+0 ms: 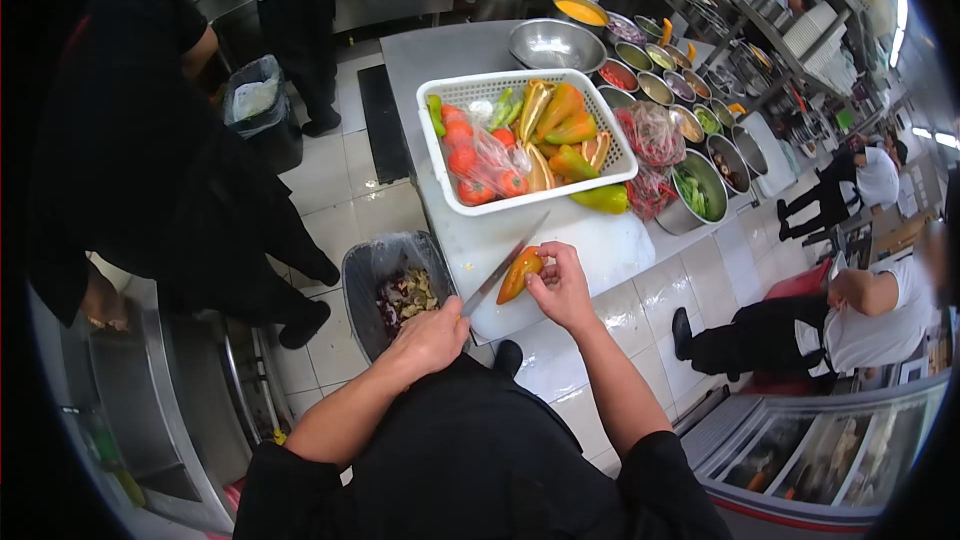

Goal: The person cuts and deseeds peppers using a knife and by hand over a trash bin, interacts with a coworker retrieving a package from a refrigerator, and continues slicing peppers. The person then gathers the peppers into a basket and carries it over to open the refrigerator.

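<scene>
A knife (503,268) is in my left hand (432,338), my fingers wrapped round its handle, the blade pointing up and away over the white cutting board (600,255). My right hand (562,287) pinches an orange pepper piece (517,275) just right of the blade. Beyond my hands sits a white perforated basket (478,206) holding tomatoes (463,160) partly under clear plastic, and orange and green peppers (567,130). One green pepper (603,200) lies on the board against the basket's near side.
A lined bin (352,285) with scraps stands left of the board. Steel bowl (558,44), bagged red items (650,135) and several filled containers (700,190) line the table's far and right sides. People stand left (150,140) and right (870,310).
</scene>
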Motion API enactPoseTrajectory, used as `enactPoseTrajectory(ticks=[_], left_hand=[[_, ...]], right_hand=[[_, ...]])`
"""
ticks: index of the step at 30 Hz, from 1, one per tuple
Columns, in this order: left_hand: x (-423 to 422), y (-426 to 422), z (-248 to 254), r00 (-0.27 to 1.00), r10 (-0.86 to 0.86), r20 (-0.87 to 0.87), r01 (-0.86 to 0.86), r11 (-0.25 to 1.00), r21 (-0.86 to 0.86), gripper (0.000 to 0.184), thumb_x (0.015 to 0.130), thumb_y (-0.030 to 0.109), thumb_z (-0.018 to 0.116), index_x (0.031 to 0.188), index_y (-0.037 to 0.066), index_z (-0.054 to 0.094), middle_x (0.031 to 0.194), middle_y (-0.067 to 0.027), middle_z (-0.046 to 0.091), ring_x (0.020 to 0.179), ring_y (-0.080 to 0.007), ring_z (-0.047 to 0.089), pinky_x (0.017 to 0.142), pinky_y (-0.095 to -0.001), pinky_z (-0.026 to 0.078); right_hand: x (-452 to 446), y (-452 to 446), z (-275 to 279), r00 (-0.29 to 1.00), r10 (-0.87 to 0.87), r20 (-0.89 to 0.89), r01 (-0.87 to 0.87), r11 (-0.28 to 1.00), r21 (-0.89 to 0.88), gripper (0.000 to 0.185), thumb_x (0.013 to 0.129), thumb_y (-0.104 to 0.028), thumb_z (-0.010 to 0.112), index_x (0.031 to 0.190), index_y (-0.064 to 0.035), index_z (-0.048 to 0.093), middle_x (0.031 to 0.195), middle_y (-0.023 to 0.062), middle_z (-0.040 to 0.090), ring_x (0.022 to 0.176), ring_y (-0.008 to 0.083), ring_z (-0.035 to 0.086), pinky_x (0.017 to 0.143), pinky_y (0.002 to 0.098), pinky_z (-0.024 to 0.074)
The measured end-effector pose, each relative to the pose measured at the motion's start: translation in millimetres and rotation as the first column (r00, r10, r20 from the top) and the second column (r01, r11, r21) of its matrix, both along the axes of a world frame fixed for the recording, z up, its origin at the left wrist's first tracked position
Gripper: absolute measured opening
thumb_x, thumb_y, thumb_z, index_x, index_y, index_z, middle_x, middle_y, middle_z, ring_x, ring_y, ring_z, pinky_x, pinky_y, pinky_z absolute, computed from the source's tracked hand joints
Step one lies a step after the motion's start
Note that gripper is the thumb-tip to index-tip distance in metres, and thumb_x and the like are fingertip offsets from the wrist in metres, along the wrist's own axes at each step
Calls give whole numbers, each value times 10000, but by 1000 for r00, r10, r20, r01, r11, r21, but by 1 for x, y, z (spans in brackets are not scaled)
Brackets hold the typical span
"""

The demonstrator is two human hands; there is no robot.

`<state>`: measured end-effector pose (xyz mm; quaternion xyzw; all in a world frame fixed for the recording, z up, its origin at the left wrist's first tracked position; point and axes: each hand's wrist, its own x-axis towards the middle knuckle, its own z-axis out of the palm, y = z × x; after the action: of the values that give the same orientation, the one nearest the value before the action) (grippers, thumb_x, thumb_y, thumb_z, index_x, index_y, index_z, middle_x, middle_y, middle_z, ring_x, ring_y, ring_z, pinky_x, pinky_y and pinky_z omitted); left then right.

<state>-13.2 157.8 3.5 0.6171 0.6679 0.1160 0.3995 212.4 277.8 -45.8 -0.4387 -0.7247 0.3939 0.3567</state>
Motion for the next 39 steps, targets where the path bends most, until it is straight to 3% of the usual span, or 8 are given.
enactPoseTrajectory(ticks=[4, 10, 15, 19, 22, 31, 36, 39], left_hand=[[-1, -5, 35, 998, -7, -57, 6, 1000, -6, 260, 996, 239, 489, 1033, -17, 460, 847, -289, 652, 883, -490, 627, 788, -576, 471], [4, -8, 34, 998, -34, -58, 39, 995, 91, 259, 990, 237, 510, 1020, -10, 439, 818, -282, 636, 824, -501, 607, 725, -582, 457], [7, -13, 52, 994, -28, -101, 26, 1000, -15, 246, 998, 239, 499, 1021, 3, 432, 809, -274, 634, 821, -498, 608, 727, -579, 453], [-6, -33, 81, 985, -56, -163, 15, 969, -246, 249, 1014, 261, 479, 1019, 17, 431, 780, -282, 626, 799, -506, 606, 716, -582, 447], [1, -28, 81, 982, -48, -185, -5, 960, -279, 264, 1019, 262, 458, 1029, -2, 438, 769, -276, 647, 788, -507, 623, 743, -601, 459], [24, 7, 58, 975, -51, -214, -6, 966, -259, 262, 1017, 263, 453, 1053, 4, 460, 820, -277, 667, 804, -502, 649, 741, -584, 496], [44, 41, 2, 987, -39, -158, 11, 985, -172, 273, 1009, 279, 464, 1093, 20, 485, 899, -294, 668, 879, -495, 638, 782, -569, 492], [38, 64, -1, 987, -57, -151, 26, 980, -197, 305, 1006, 299, 462, 1120, 21, 516, 938, -286, 676, 916, -484, 642, 818, -560, 495]], right_hand=[[1, 1, 2, 997, -16, 79, 12, 999, 48, 367, 778, -64, 711, 1119, -26, 580, 1143, 132, 479, 773, 182, 599, 728, 293, 535], [5, 7, 1, 994, 20, 106, -28, 997, 75, 380, 763, -84, 721, 1101, -4, 568, 1095, 129, 463, 753, 181, 593, 722, 294, 532], [6, 12, 1, 992, 38, 122, -45, 997, 60, 382, 759, -89, 721, 1093, 2, 559, 1094, 128, 458, 728, 169, 581, 708, 287, 529], [5, 13, 3, 993, 33, 116, -39, 998, 49, 386, 749, -92, 732, 1085, 5, 569, 1078, 118, 461, 721, 170, 566, 708, 296, 526], [5, 12, 3, 996, 38, 86, -42, 998, 43, 390, 740, -90, 741, 1081, 4, 576, 1065, 112, 463, 728, 171, 561, 707, 300, 524], [7, 14, 4, 997, 48, 63, -48, 999, 5, 400, 725, -115, 758, 1071, -4, 592, 1047, 111, 460, 767, 195, 561, 729, 319, 522], [7, 14, -1, 998, 42, 54, -44, 998, 40, 405, 723, -129, 763, 1073, -14, 594, 1042, 121, 456, 776, 208, 551, 730, 329, 518], [7, 10, -1, 999, 21, 50, -25, 998, 64, 400, 717, -108, 764, 1071, -22, 597, 1044, 118, 455, 776, 191, 538, 713, 314, 511]])
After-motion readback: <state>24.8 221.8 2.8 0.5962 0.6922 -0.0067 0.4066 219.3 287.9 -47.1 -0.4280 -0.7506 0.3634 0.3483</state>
